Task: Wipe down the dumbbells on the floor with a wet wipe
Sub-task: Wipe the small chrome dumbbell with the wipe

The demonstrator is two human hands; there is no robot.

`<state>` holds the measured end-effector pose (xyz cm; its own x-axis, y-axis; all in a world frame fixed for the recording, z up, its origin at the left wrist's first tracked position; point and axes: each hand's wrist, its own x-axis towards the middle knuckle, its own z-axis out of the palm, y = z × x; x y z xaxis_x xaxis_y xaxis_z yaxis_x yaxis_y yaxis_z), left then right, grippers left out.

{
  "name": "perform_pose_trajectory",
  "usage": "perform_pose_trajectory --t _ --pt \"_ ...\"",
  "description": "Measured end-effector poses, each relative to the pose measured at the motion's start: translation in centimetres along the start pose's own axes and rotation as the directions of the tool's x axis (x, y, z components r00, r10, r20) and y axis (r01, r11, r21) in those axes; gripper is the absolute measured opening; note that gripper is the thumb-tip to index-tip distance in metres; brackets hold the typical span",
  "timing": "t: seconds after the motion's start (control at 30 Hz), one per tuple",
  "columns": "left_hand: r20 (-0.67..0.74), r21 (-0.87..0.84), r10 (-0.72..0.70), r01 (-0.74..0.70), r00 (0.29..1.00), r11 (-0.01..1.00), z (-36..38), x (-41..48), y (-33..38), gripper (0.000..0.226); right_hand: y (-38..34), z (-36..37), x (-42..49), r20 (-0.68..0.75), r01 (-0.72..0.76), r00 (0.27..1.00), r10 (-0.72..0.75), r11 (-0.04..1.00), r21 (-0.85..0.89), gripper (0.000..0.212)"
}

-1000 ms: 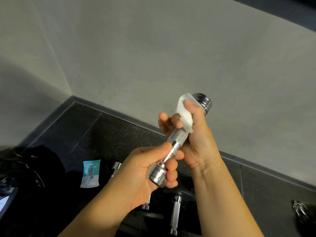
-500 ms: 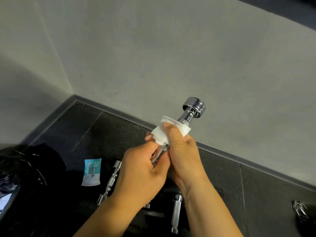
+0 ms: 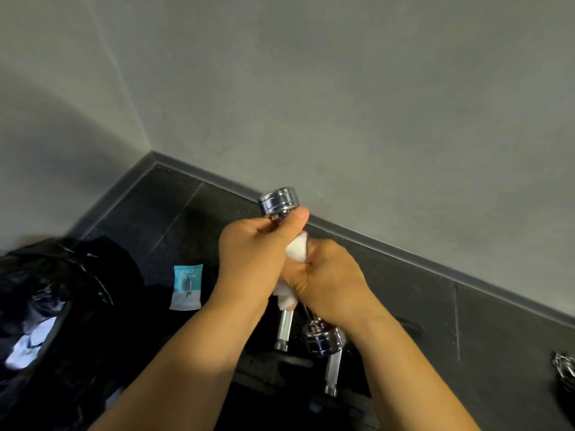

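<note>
Two hands are closed on one chrome dumbbell (image 3: 278,203), which is held up off the floor (image 3: 174,213) near the corner of the wall, tilted, with its upper head clear above the knuckles and its lower head (image 3: 323,339) hanging below the wrists. The handle is gripped by the left hand (image 3: 255,262) just under the upper head, the thumb laid across the top. The grip of the right hand (image 3: 329,281) is closed round the handle lower down, with the wet wipe (image 3: 297,248) bunched inside it, so that white folds show above and below the fist. The step in hand is judged to be the wiping of the handle. It would be done well if the bar were steadied by the left hand while the wipe is drawn along and twisted round, so that the whole circumference is covered and not one stripe only. The wipe is better spread than balled, since little metal is touched by a tight wad. Both heads should be gone over too, for which the left grip would have to be shifted. Wet chrome is likely to be slippery, so the weight should not be trusted to the wiping hand alone. One bar (image 3: 284,328) and another bar (image 3: 333,371) lie on the floor beneath; whether they have been wiped cannot be told.
</note>
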<state>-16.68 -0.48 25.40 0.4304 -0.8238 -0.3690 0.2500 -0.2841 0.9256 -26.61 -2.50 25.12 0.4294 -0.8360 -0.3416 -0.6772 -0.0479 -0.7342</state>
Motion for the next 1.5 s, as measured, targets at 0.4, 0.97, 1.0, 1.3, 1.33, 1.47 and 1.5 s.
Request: perform_pose_trajectory --t 0.4,0.97,1.0,1.3,1.33,1.47,1.5 --pt "-0.023 -0.13 0.028 -0.031 0.999 0.991 -1.4 0.8 0.7 0.009 0.6 -1.0 -0.4 0.51 -0.264 0.854 0.104 0.931 0.251 0.027" --pt "0.302 -0.172 0.0 0.054 0.953 0.984 -2.6 1.4 1.4 0.039 -0.3 -2.1 -1.1 0.466 -0.216 0.882 0.069 0.938 0.27 0.025" --pt "0.28 -0.067 -0.005 0.024 0.96 0.997 -2.4 1.2 1.2 0.038 -0.5 -2.1 -1.1 0.362 -0.176 0.926 0.102 0.969 0.176 0.029" --pt "0.166 0.082 -0.013 0.0 0.986 0.997 -1.4 1.3 0.2 0.009 0.0 -1.8 -0.4 0.163 -0.245 0.955 0.248 0.969 -0.038 0.034" --pt "0.197 0.045 -0.027 0.019 0.98 0.999 -1.5 1.3 0.2 0.009 0.2 -2.1 -0.3 0.234 -0.257 0.94 0.246 0.966 0.018 0.033" --pt "0.399 -0.198 -0.045 0.134 0.916 0.971 -2.0 1.3 0.8 0.021 0.5 -2.9 -0.5 0.433 -0.267 0.886 0.166 0.946 0.184 0.031" --pt "0.437 -0.244 -0.049 0.17 0.898 0.955 -2.0 1.3 0.9 0.025 0.5 -2.8 -0.6 0.404 -0.257 0.899 0.168 0.95 0.177 0.032"
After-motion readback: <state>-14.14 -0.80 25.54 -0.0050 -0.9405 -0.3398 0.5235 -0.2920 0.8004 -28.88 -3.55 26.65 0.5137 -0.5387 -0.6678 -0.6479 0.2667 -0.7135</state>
